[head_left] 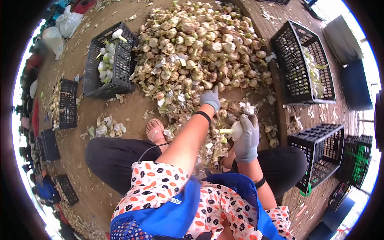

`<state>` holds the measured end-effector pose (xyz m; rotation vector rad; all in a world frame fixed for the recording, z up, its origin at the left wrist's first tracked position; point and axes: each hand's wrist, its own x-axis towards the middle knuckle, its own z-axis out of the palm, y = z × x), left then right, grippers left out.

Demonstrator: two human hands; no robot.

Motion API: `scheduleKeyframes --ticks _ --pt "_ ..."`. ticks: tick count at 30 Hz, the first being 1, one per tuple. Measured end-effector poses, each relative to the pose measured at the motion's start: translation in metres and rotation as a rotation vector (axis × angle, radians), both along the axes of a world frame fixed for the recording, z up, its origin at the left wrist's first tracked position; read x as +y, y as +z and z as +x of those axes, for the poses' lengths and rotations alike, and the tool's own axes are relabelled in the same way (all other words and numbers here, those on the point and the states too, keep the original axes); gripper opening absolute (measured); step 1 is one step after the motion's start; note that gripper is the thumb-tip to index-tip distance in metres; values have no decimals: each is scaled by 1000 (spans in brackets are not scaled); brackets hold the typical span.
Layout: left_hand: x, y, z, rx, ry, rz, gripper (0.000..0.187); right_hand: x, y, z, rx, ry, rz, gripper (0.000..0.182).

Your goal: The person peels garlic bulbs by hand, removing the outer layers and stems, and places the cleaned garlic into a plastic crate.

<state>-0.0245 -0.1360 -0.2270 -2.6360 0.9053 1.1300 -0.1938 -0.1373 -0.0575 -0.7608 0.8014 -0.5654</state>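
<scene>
A large heap of unpeeled garlic bulbs (192,44) lies on the ground ahead. My left hand (210,100), in a grey glove, reaches to the near edge of the heap; its fingers touch the bulbs there, and whether they grip one is hard to tell. To its right, my gloved right hand (247,140) holds a peeled white garlic bulb (237,131), whose pale green stem points left. Loose skins (214,150) lie below and between my hands.
A black crate (110,90) with peeled bulbs stands left of the heap. Another crate (306,66) with peeled garlic stands at the right, above a further black crate (316,154). A wooden edge (278,92) runs right of the heap. People are at far left.
</scene>
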Motion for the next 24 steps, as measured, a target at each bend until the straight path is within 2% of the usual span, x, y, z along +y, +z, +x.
scheduleKeyframes --ticks 1,2,4,5,7,10,11,12,14,15,16,17,18,20,21,22,24 --pt "2 -19 -8 6 126 29 100 -1 -3 -1 11 20 15 26" --pt "7 -16 -11 60 97 100 93 -1 -6 -1 24 38 30 25" --pt "17 -25 -12 121 105 31 78 1 -7 0 51 69 11 25" --pt "23 -28 -15 120 112 35 78 2 -7 1 69 82 -22 25" --pt "37 -31 -23 64 178 -160 54 3 -14 4 50 97 6 24" --pt "59 -37 -21 168 191 -273 54 5 -15 5 44 136 1 22" --pt "68 -34 -25 164 374 -487 37 4 -25 5 31 134 6 22" --pt "68 -31 -29 281 651 -519 32 2 -30 4 20 128 10 22" --pt "77 -31 -24 863 1051 -1059 24 2 -19 7 5 107 23 22" --pt "80 -26 -26 901 1001 -1252 21 1 -24 9 -23 94 23 23" --pt "83 3 -26 934 941 -1445 18 0 -30 11 -57 81 23 23" --pt "91 35 -27 799 778 -1433 16 0 -31 12 2 114 -77 32" --pt "98 66 -27 800 769 -1434 16 1 -23 14 -3 109 -80 32" --pt "110 108 -30 1007 506 -1584 18 6 1 17 -55 321 22 52" --pt "112 105 -30 819 286 -1629 27 10 -1 22 -140 353 -93 63" --pt "122 127 -32 469 115 -1480 36 10 -5 21 -31 465 -196 62" --pt "136 155 -37 687 330 -1552 37 14 -16 22 -142 518 -302 61"
